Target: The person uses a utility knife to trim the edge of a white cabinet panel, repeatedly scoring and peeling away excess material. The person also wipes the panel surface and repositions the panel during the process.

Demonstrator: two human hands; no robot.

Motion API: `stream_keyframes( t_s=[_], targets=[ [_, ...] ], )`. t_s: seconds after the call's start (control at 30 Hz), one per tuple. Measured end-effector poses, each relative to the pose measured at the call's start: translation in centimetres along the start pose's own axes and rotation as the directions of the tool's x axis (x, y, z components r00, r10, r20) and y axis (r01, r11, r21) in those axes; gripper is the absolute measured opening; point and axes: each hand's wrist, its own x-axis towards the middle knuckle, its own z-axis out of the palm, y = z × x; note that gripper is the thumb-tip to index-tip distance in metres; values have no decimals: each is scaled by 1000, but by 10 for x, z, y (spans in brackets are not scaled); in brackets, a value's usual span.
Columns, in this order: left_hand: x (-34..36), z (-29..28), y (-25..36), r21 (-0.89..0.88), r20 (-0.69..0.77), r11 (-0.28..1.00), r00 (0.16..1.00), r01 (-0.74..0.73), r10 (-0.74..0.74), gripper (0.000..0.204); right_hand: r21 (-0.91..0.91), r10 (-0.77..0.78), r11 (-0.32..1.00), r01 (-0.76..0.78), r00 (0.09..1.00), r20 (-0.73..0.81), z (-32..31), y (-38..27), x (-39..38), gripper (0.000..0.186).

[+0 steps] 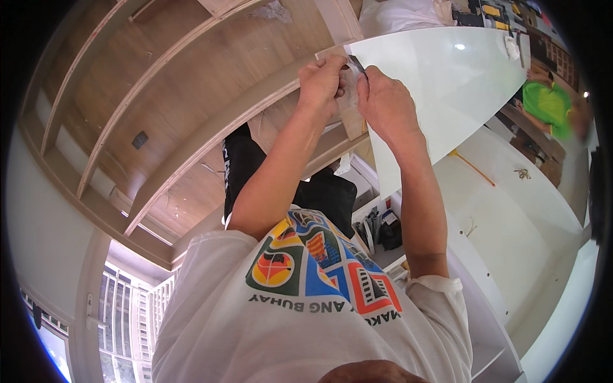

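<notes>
My right hand (383, 102) is closed on a dark narrow tool (354, 62), whose type I cannot make out, at the edge of a white panel (447, 89). Just left of it my left hand (322, 86) has its fingers curled at the top of a light wooden piece (351, 121) beside the panel; what they grip is hidden. The two hands are close together, high in the middle of the view.
A wooden cabinet frame (118, 115) spans the left. A white cabinet box (511, 223) with a yellow rod (479, 169) lies at right, where another person in green (546, 102) is. A window (121, 306) is at lower left; tools (377, 226) sit in a compartment below my hands.
</notes>
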Motion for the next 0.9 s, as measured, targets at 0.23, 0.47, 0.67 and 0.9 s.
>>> stream_keyframes(
  t_s=[0.23, 0.47, 0.67, 0.9],
  targets=[
    [2, -1, -5, -63, -12, 998, 1000, -2, 1, 17, -96, 3, 995, -2, 1000, 9, 6, -6, 0, 15],
    [5, -4, -17, -142, -59, 989, 996, 51, -60, 14, -106, 14, 994, -8, 999, 53, 11, -10, 6, 10],
    [4, -3, -19, -166, -94, 985, 994, 39, -56, 14, -78, -37, 996, 46, 992, 119, 14, -3, 17, 26],
    [6, 3, -17, -144, -106, 989, 993, 29, -44, 15, -118, -29, 992, 39, 996, 81, 5, 0, 1, 11]
  ],
)
